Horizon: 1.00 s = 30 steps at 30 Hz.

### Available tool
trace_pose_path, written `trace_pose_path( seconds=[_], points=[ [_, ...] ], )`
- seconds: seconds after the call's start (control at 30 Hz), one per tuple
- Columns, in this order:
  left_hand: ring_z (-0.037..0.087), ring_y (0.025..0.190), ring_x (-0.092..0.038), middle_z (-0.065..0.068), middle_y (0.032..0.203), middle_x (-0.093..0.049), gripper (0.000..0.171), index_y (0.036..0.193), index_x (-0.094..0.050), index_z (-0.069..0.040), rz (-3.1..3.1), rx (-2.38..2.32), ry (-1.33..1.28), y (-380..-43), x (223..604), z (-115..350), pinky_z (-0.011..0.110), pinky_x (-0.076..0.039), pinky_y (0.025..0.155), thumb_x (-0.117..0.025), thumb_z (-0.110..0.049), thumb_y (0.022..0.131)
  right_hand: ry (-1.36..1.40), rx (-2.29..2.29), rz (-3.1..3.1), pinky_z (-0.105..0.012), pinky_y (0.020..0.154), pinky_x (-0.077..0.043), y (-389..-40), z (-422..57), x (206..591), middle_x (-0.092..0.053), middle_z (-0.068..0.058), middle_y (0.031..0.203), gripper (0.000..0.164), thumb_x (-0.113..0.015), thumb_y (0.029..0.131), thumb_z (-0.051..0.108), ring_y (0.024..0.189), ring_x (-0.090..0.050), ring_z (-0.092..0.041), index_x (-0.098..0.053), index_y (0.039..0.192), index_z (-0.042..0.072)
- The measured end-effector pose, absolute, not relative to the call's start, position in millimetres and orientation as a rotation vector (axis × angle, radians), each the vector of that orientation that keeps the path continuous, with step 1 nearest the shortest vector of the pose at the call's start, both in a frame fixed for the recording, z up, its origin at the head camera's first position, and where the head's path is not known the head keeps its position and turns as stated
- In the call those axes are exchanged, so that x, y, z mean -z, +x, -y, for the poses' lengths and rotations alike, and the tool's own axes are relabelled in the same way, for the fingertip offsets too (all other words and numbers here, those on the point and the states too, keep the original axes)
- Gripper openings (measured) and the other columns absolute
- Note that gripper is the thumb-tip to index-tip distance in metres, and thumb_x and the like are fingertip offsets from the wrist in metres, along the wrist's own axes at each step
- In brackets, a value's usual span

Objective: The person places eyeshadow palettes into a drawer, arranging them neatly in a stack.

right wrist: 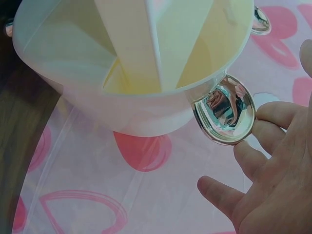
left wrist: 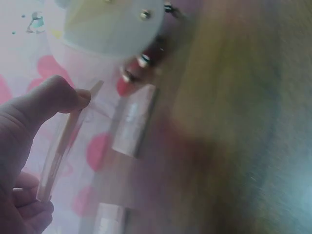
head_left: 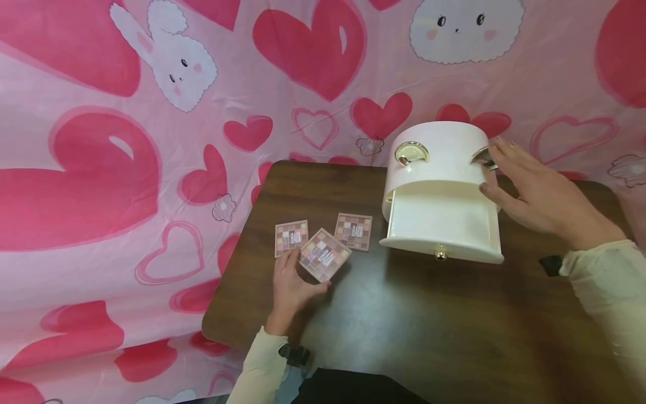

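My left hand (head_left: 292, 289) pinches a square eyeshadow palette (head_left: 325, 255) between thumb and fingers. In the left wrist view that palette (left wrist: 63, 146) is seen edge-on. Two similar palettes lie on the table beyond it, one palette (head_left: 289, 237) to the left and another palette (head_left: 354, 231) to the right. A white cosmetics organizer (head_left: 444, 154) stands at the back, its front drawer (head_left: 439, 216) pulled out. Fingertips of my right hand (head_left: 542, 193) touch the organizer's right gold ear-shaped piece (right wrist: 226, 112), the fingers loosely extended.
The brown wooden table (head_left: 363, 325) has its left edge near my left hand. A pink heart-patterned cloth (head_left: 202, 146) hangs close behind and to the left. The drawer's gold knob (head_left: 441, 255) juts toward me. Dividers (right wrist: 134, 44) split the organizer's inside.
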State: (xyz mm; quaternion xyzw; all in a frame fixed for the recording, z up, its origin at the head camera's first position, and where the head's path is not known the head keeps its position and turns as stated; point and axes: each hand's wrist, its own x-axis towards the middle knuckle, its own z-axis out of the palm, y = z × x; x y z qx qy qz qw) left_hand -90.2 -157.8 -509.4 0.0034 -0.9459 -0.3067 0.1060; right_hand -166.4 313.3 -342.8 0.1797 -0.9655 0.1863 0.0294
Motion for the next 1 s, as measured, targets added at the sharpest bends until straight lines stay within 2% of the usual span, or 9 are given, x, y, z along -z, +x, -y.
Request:
trace_pose_path(
  seconds=[0.43,0.57,0.8,1.0],
  points=[
    [0.031,0.115,-0.052,0.014,0.125,-0.059,0.103,0.134,-0.059,0.001,2.540,0.989,-0.142,-104,479,154,0.054,-0.047,0.095,-0.098,-0.044,0.050,0.559,-0.574,2.978,-0.063,0.115,-0.018,-165,-312,342,-0.001,0.005,0.167,0.076,-0.050,0.103,0.043,0.153,-0.004,-0.023,-0.011,0.162,0.015],
    [0.030,0.119,-0.054,0.012,0.129,-0.062,0.101,0.135,-0.060,-0.001,2.523,1.041,-0.134,-109,469,151,0.056,-0.045,0.097,-0.097,-0.046,0.052,0.549,-0.570,2.985,-0.065,0.114,-0.018,-165,-311,342,-0.001,0.005,0.167,0.077,-0.050,0.103,0.043,0.153,-0.004,-0.024,-0.010,0.162,0.015],
    [0.029,0.119,-0.055,0.010,0.133,-0.063,0.099,0.137,-0.060,-0.004,2.529,1.108,-0.107,-115,451,140,0.052,-0.048,0.097,-0.096,-0.047,0.055,0.544,-0.566,2.989,-0.064,0.114,-0.019,-165,-313,341,-0.001,0.005,0.167,0.077,-0.050,0.103,0.044,0.153,-0.004,-0.024,-0.010,0.162,0.015],
    [0.027,0.129,-0.052,0.008,0.138,-0.061,0.100,0.139,-0.060,-0.006,2.507,1.146,-0.155,-121,436,131,0.055,-0.040,0.104,-0.098,-0.043,0.054,0.552,-0.566,2.983,-0.066,0.113,-0.020,-165,-313,342,-0.002,0.003,0.168,0.077,-0.050,0.102,0.044,0.153,-0.005,-0.025,-0.010,0.162,0.016]
  ],
)
